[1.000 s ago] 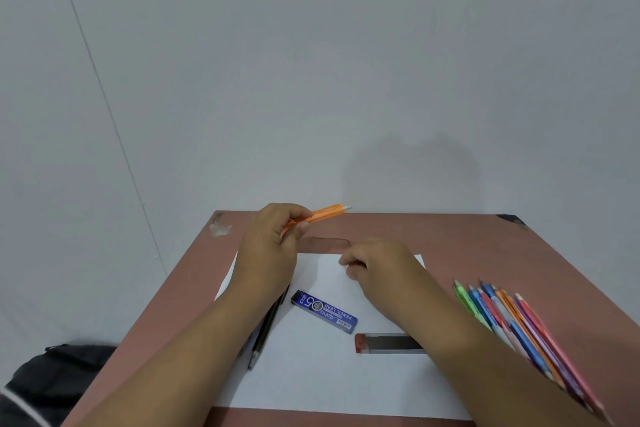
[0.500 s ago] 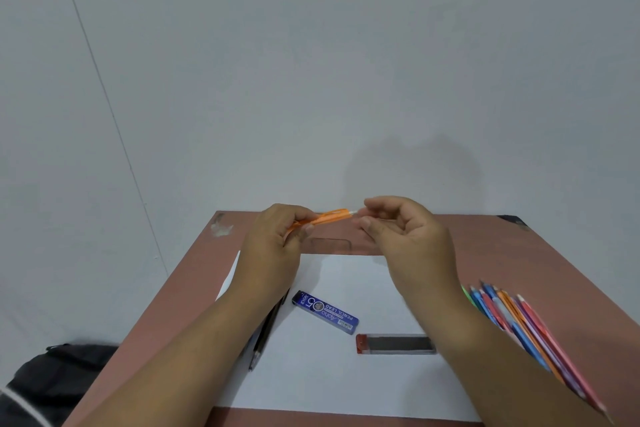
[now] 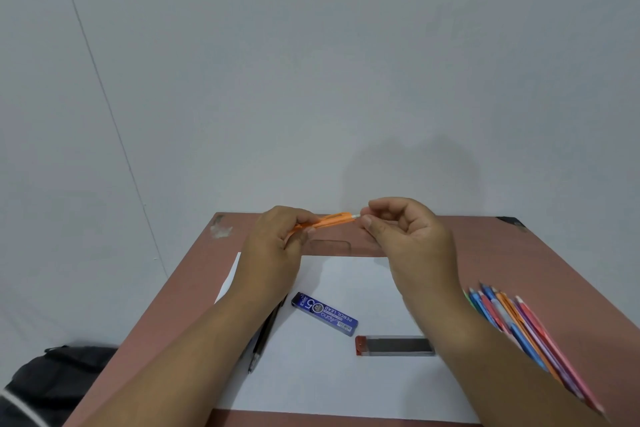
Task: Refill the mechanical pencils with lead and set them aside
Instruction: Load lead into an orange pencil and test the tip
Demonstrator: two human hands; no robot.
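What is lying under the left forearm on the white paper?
A black pencil lies on the white paper, its tip showing below the left forearm. Its upper end is covered by the forearm.

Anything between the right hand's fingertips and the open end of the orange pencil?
Nothing visible. The right hand pinches at the white tip of the orange pencil, which the left hand grips above the table.
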